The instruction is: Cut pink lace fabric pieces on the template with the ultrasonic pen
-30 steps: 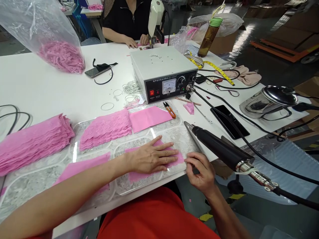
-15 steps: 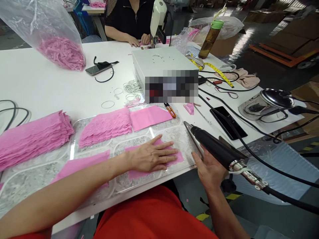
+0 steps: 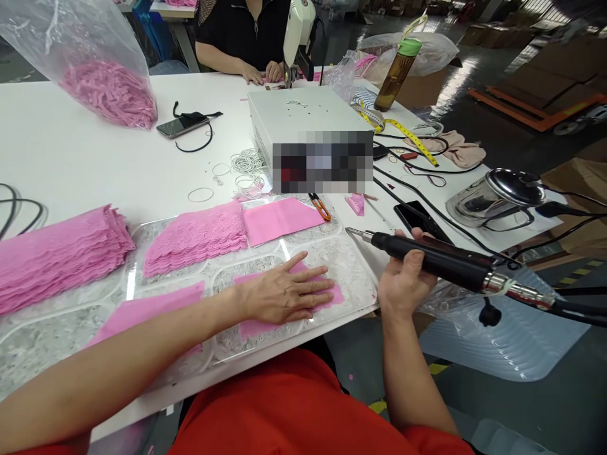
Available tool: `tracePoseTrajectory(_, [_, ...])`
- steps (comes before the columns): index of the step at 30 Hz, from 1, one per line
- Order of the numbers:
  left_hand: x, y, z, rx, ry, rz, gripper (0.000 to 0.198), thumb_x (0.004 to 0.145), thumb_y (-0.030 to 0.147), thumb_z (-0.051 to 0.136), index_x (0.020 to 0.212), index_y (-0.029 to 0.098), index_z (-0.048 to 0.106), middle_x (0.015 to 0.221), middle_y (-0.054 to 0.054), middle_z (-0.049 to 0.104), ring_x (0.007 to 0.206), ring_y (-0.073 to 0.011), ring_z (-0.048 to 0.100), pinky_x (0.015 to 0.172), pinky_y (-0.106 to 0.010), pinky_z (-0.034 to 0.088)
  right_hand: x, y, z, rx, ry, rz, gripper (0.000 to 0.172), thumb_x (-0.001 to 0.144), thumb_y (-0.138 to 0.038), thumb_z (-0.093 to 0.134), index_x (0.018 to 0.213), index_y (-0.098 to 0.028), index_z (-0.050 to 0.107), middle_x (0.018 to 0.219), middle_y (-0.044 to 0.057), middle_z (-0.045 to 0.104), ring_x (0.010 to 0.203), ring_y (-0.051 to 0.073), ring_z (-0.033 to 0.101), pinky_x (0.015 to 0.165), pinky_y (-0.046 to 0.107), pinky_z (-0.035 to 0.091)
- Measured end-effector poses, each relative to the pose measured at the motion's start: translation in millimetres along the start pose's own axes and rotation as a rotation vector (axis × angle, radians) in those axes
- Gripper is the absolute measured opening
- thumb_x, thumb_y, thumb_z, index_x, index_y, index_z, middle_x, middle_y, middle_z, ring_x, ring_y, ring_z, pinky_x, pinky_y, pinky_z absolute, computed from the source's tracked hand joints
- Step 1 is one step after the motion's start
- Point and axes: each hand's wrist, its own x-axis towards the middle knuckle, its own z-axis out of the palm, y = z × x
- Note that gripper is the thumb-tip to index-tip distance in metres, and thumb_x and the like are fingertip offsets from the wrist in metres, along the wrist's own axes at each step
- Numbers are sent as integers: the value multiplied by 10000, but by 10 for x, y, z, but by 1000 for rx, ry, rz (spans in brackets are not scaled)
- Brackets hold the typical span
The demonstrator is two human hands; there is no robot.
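My left hand [image 3: 279,294] lies flat with its fingers spread, on a pink fabric piece [image 3: 253,328] at the table's front edge. Much of that piece is hidden beneath the hand. In my right hand [image 3: 403,291] is a black handheld tool [image 3: 439,262] with a slim metal tip and a cable at its rear. Its tip points left, over the right end of the grey marbled mat [image 3: 351,272]. Another pink piece [image 3: 156,309] is partly covered by my left forearm. Behind my left hand are a stack of pink lace pieces [image 3: 196,240] and a plain pink piece [image 3: 284,221].
A thicker pink stack [image 3: 61,256] lies at left. Orange-handled snips [image 3: 321,207] rest behind the mat, near a grey box [image 3: 303,107]. Phones [image 3: 420,221], cables and a steel cup [image 3: 488,199] occupy the right. Opposite sits a person [image 3: 241,44] at a sewing machine [image 3: 298,31].
My right hand has closed around the tool, its thumb now over the handle. The tool's rear end has swung up and away, so it lies more level. My left hand stays on the fabric.
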Motion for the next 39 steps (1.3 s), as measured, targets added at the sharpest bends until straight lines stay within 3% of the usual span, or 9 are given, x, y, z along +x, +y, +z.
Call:
tracePoseTrajectory(3, [18,12,-34,40,9,22,437,1035,383,387,1433,219,460,1520,-42,420,1455,-261,311,1224,-563,55,118,-123,42,123,244,5,364,927,-472,398,1164,-222,514,1250,154,534,981,267,661,869,489,550])
tracePoseTrajectory(6, [43,29,-73,76,28,45,423,1023,369,421,1400,193,500,1490,-66,467,1433,-271,356,1224,-559,100,161,-336,-74,158,239,-34,422,931,-497,262,995,-212,567,1021,103,555,646,176,586,634,408,534])
tracePoseTrajectory(9, [65,44,-99,90,45,56,404,1008,351,457,1375,195,525,1468,-86,494,1422,-270,377,1224,-556,132,127,-570,-257,121,103,-85,405,893,-463,238,895,-213,557,830,61,477,500,130,442,481,340,430])
tracePoseTrajectory(14, [84,63,-124,101,24,50,390,1002,341,460,1361,209,534,1437,-96,528,1439,-259,348,1227,-561,122,43,-835,-369,153,-133,-39,284,818,-411,316,842,-224,527,756,37,418,477,131,415,450,326,384])
tracePoseTrajectory(23, [126,92,-204,113,-51,32,387,1010,344,435,1358,208,535,1463,-105,497,1453,-238,322,1232,-536,100,-6,-891,-304,297,-230,45,223,847,-358,382,827,-221,558,777,33,458,485,117,430,461,307,398])
tracePoseTrajectory(27, [126,101,-219,120,-54,26,382,1011,350,435,1350,211,541,1481,-95,477,1459,-239,309,1234,-529,101,-6,-865,-343,241,-281,23,237,857,-376,349,852,-232,536,783,34,451,483,118,420,463,308,402])
tracePoseTrajectory(34, [120,97,-202,173,-10,55,385,1008,347,439,1332,176,558,1447,-117,514,1441,-258,344,1225,-546,140,0,-883,-349,326,-181,110,209,814,-390,482,792,-220,602,749,31,501,462,111,453,446,308,430])
tracePoseTrajectory(39, [117,96,-191,206,22,71,393,1001,345,451,1333,164,559,1436,-122,525,1426,-269,370,1201,-564,210,-2,-819,-344,499,-172,118,292,734,-426,542,826,-183,676,748,30,579,443,116,498,419,313,439])
